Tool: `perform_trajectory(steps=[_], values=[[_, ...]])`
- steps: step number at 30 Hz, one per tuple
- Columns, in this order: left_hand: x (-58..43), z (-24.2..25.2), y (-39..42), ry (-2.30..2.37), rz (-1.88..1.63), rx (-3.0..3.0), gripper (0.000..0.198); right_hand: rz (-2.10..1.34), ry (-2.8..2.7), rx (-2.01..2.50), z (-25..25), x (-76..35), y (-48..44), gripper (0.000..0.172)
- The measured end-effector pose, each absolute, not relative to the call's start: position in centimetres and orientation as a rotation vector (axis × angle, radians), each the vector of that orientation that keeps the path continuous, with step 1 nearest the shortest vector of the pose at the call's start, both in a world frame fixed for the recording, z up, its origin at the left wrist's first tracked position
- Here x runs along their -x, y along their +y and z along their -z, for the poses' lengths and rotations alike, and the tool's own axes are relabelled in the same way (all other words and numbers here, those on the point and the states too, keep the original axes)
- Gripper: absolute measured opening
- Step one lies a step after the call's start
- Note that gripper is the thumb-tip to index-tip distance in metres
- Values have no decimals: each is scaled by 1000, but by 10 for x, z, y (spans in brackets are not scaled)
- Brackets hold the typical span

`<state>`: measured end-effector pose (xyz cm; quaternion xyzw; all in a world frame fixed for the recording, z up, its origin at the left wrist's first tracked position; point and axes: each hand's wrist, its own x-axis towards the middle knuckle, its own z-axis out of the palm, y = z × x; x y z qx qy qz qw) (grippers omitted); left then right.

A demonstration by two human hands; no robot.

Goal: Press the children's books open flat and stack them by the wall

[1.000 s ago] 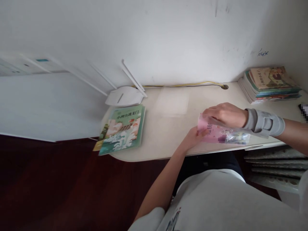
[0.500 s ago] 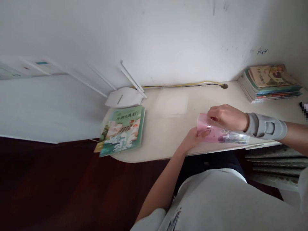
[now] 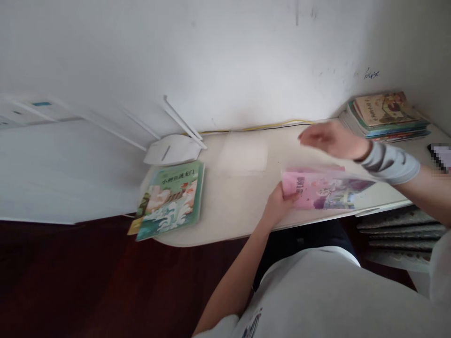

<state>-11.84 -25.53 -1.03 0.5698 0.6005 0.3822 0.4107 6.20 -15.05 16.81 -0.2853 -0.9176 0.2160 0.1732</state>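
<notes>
As the head view shows, your left hand pinches the pink book by its left end, thumb pressed on the cover; the other fingers are largely out of sight. The book is at the front of the surface, near its edge; whether it lies fully flat cannot be told. Your right hand is raised behind it, fingers curled and blurred; you are advised that I cannot tell whether they grip anything. What looks like clear film shows at the book's right end. Good practice, in my judgement: hold the left end firm, draw any film slowly and evenly, and avoid creasing the cover corners. Regarding clearance, the front edge leaves you little margin, so work inward. Open room lies to the left, up to the green book, which overhangs the edge. Towards the wall, note the pale sheet and white router; at right rear, the book stack limits your reach.
</notes>
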Motion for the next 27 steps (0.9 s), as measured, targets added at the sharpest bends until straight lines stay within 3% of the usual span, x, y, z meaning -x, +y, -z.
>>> perform_trajectory(steps=[3,5,8,11,15,20,24,27], values=[[114,21,-258,1810,-1237,-1561,79,-194,-2344,957,-191,-94,-164,37],[107,20,-260,1975,-1255,-1872,74,98,-2260,975,-181,-110,-186,39],[91,14,-258,1935,-977,-2438,57,272,-2408,752,-119,-109,-221,34],[76,10,-249,1869,-640,-2634,57,221,-2612,877,-45,-97,-241,44],[71,10,-241,1906,-524,-2630,66,78,-2380,1121,-12,-117,-234,42],[63,8,-242,1869,-672,-2748,66,-386,-1721,1334,-48,-179,-173,39],[48,14,-243,1563,-687,-2966,58,-1258,-2062,1139,-82,-185,-119,37],[41,20,-242,1225,-656,-3147,47,-1400,-2432,913,-110,-166,-102,32]])
